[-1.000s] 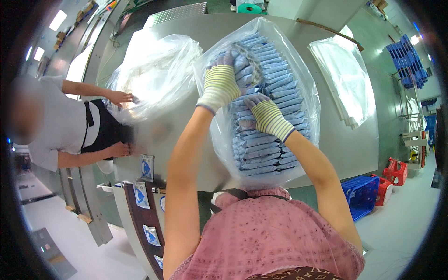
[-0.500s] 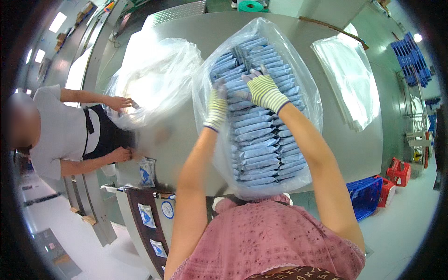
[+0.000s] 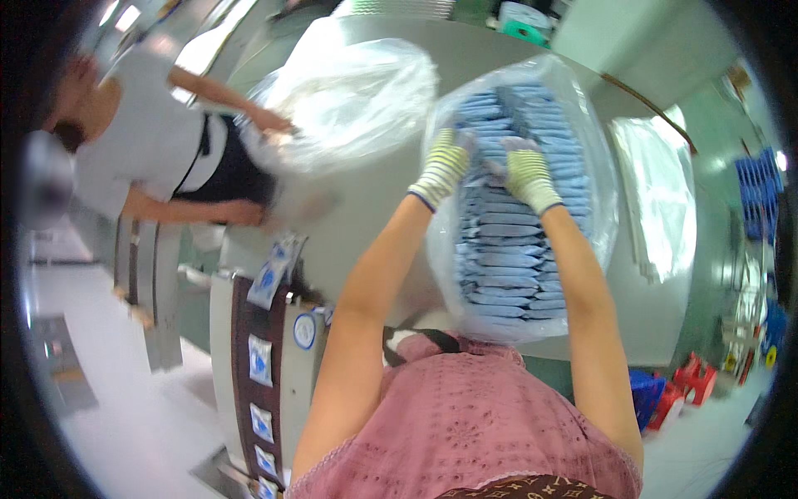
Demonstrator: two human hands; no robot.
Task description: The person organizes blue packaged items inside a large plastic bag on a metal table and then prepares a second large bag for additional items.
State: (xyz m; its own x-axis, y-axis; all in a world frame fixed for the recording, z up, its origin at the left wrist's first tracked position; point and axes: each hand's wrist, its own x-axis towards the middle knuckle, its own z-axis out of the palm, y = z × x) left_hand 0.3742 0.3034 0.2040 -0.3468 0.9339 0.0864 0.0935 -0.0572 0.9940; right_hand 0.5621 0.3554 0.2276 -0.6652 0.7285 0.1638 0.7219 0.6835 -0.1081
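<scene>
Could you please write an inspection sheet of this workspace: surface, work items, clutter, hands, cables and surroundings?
Surface: pale grey table, bare patches between the bags.
Work items: large clear plastic bag filled with stacked blue flat packets, lying on the table.
Clutter: second clear bag to the left; folded clear plastic sheets to the right.
Hands: left hand and right hand, both in striped knit gloves, pressed on the upper part of the packet bag; grip not clear.
Cables: nothing seen.
Surroundings: a co-worker handles the second bag; conveyor with small blue packets; red stools and a blue crate on the floor.
</scene>
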